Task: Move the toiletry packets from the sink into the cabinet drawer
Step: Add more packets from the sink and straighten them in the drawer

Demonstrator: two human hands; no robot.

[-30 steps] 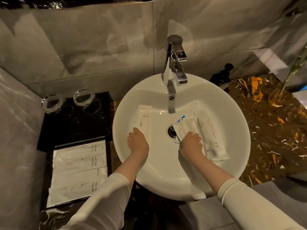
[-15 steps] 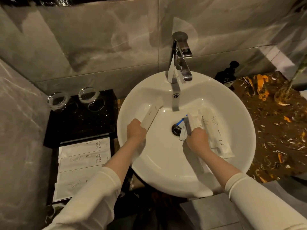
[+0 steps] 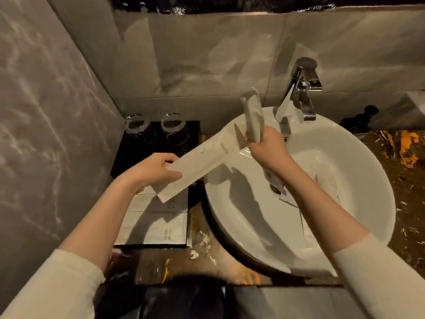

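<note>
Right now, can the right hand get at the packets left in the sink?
Probably not without letting go: the right hand already grips a packet above the sink. The remaining packets lie just beneath its forearm, nothing else covering them.

Tap (image 3: 301,93) & glasses (image 3: 153,125) crowd back; sink (image 3: 253,226) front prob. open.

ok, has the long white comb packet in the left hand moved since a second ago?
Yes. The long white comb packet lay flat in the white round sink basin; the left hand now holds it raised, across the basin's left rim.
</note>
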